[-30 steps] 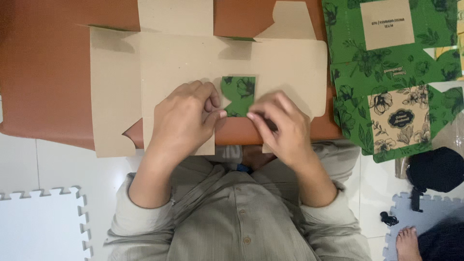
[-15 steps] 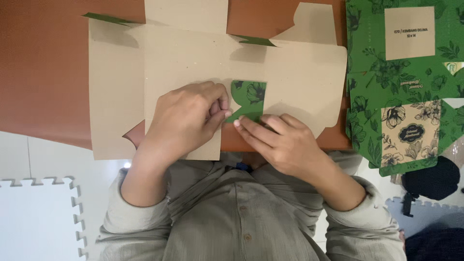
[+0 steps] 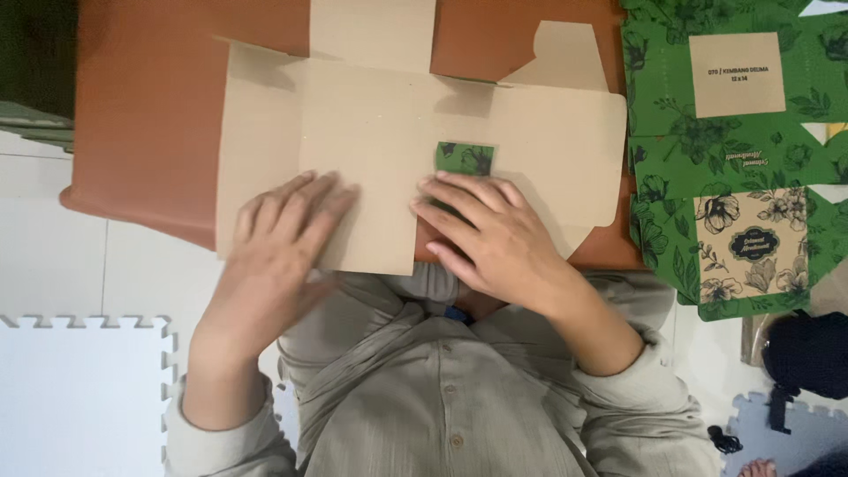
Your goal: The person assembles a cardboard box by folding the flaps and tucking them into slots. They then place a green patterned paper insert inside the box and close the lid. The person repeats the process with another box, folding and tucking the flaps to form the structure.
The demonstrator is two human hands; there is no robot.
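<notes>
Flat cardboard box blank (image 3: 389, 132) under both hands, left hand (image 3: 283, 238) and right hand (image 3: 486, 234) spread open, pressing

soft, even indoor light, moderately bright, no glare. faint shadows under raised flaps of cardboard sheet (image 3: 380, 132) beyond hands, light seeming to fall from above. left hand (image 3: 278, 243) and right hand (image 3: 495, 238) slightly soft, edges a little smeared. tabletop (image 3: 141, 115) evenly lit. far corner left of hands falls dark. image compressed, fine detail mushy.
</notes>
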